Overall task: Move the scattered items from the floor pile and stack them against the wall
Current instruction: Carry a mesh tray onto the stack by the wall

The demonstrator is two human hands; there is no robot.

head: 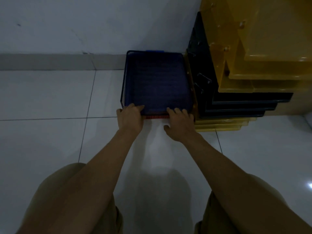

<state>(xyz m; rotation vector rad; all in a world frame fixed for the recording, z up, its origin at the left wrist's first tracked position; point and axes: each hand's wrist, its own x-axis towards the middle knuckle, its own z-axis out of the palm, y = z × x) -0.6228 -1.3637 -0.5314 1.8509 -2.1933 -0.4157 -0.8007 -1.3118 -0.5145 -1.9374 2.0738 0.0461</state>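
Both my hands are on the near edge of the dark blue rectangular plastic tray (157,81), which sits on top of a low stack against the white wall (84,22). My left hand (130,118) has its fingers curled over the tray's near-left corner. My right hand (179,123) has its fingers bent over the near-right rim, with the thumb hanging free below. Both grip the tray.

Key relation: the tray lies straight ahead of both hands. Its long axis runs from me toward the wall, and its far edge is at or just beside the skirting. A push along that axis is what seats it. Both hands are equally near, one per corner.

Under the tray a red strip (157,117) shows at the near edge, and a blue tab (154,51) at the far edge. Layer count below: cannot tell.

Just beside it on the right stands a tall stepped stack of translucent yellow trays (263,68) and black trays (244,102). I count roughly four black layers. Yellow layers sit above and below them; exact number unclear.

White tiled floor (50,98) in front. No loose pile is in view.
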